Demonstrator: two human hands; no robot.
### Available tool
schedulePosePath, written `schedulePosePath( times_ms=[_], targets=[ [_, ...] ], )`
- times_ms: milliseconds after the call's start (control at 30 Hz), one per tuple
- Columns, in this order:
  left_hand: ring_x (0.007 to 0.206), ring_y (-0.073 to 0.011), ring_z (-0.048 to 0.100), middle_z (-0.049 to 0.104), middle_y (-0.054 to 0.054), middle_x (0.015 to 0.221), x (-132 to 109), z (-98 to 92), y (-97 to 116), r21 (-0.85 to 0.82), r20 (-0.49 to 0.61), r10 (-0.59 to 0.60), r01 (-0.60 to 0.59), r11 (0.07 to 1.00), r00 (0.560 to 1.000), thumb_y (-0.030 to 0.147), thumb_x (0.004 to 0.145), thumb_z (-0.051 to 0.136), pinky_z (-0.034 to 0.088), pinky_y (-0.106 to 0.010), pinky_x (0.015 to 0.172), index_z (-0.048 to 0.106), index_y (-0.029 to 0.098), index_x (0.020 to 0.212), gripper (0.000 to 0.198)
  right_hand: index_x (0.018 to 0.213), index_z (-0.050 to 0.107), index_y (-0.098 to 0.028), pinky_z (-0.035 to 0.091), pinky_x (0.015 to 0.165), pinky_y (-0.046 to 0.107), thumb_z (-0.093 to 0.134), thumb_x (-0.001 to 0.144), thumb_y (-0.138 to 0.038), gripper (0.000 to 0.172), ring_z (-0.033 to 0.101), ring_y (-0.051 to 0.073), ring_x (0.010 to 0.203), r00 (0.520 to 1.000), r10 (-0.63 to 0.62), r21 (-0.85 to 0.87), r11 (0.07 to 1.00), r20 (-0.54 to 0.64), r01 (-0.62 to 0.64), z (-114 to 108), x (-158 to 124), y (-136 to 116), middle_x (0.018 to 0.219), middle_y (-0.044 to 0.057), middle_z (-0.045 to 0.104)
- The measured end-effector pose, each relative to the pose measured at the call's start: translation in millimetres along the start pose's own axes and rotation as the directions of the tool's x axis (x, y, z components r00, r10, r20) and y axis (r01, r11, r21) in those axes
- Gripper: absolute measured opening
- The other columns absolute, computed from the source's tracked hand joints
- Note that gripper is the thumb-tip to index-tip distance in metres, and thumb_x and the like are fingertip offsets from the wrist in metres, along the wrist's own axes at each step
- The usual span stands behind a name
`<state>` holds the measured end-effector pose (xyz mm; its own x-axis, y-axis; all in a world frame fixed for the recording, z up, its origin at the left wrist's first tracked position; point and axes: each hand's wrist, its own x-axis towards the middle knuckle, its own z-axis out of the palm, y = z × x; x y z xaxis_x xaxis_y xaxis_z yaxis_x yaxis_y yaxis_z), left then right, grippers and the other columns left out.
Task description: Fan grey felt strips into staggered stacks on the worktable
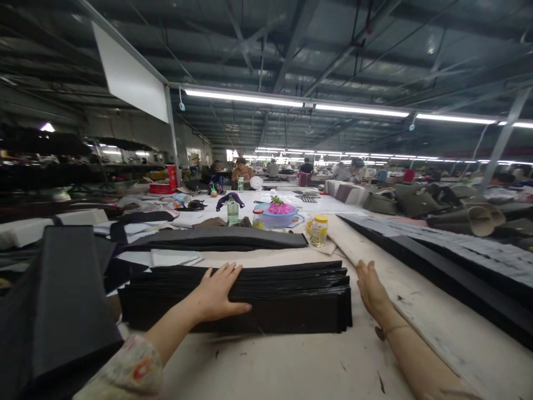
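Observation:
A thick stack of black sheets [287, 297] lies flat on the worktable [291, 366] in front of me. My left hand [219, 291] rests on the stack's top near its left half, fingers spread flat and thumb along the front face. My right hand [370, 289] stands edge-on against the stack's right end, fingers straight and together, holding nothing.
Behind the stack lies a flatter pile of dark sheets [220, 240], then a blue bowl [275, 216], a yellow-lidded jar [318, 230] and bottles. A big dark pile [62, 300] sits at the left. Long black strips [437, 250] run along the right. People work at far tables.

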<state>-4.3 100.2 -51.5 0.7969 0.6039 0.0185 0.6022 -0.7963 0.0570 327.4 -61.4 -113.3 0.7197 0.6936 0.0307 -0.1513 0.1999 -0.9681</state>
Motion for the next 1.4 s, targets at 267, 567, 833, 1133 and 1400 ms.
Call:
schedulePosePath(
  times_ms=[267,567,833,1133,1400],
  targets=[
    [0.134,-0.0291,0.013,0.013,-0.012,0.145,10,7.1,-4,0.023,-0.012,0.024,-0.023,0.999,1.0,0.077,0.064,0.037,0.007,-0.055,0.105,0.014,0.014,0.14,0.101,0.135,0.03,-0.026,0.018,0.107,0.036,0.013,0.082,-0.065,0.068,0.023,0.014,0.13,0.996,0.043,-0.035,0.999,0.081,-0.041,18,-1,3,0.141,0.0,0.032],
    [0.13,-0.03,0.024,0.027,-0.013,0.142,9,9.4,-6,0.007,-0.058,0.046,-0.046,0.999,0.997,0.069,0.063,0.05,0.011,-0.051,0.105,0.022,0.018,0.138,0.096,0.139,0.019,-0.021,0.025,0.104,0.044,0.007,0.078,-0.07,0.079,0.029,0.02,0.128,0.965,0.025,-0.216,0.976,0.262,0.034,31,-15,-3,0.141,0.004,0.033],
    [0.12,-0.029,0.038,0.045,-0.012,0.129,20,5.4,9,0.02,-0.148,0.157,-0.155,0.988,0.977,0.065,0.061,0.056,0.021,-0.043,0.104,0.041,0.017,0.127,0.083,0.138,0.024,-0.021,0.01,0.109,0.041,0.048,0.07,-0.067,0.085,0.015,0.023,0.133,0.814,-0.26,-0.495,0.685,0.519,0.534,50,-37,-59,0.145,0.005,0.021],
    [0.117,-0.0265,0.041,0.047,-0.01,0.127,35,6.1,61,-0.055,-0.186,0.307,-0.322,0.945,0.933,0.052,0.063,0.06,0.029,-0.037,0.101,0.043,0.019,0.126,0.073,0.138,0.02,-0.008,0.011,0.105,0.05,0.061,0.052,-0.069,0.113,0.026,0.033,0.128,0.515,0.132,-0.524,0.048,0.847,0.85,108,-32,-36,0.139,0.02,0.031],
    [0.116,-0.0263,0.043,0.055,-0.002,0.12,-19,7.8,-65,-0.279,-0.529,-0.305,0.178,0.944,0.792,0.054,0.08,0.034,0.025,-0.043,0.104,0.051,0.025,0.108,0.044,0.136,0.027,-0.015,0.02,0.103,0.046,0.061,0.053,-0.069,0.105,0.034,0.032,0.123,0.515,0.107,-0.523,0.064,0.85,0.85,103,-26,-33,0.135,0.016,0.037]
  ],
)
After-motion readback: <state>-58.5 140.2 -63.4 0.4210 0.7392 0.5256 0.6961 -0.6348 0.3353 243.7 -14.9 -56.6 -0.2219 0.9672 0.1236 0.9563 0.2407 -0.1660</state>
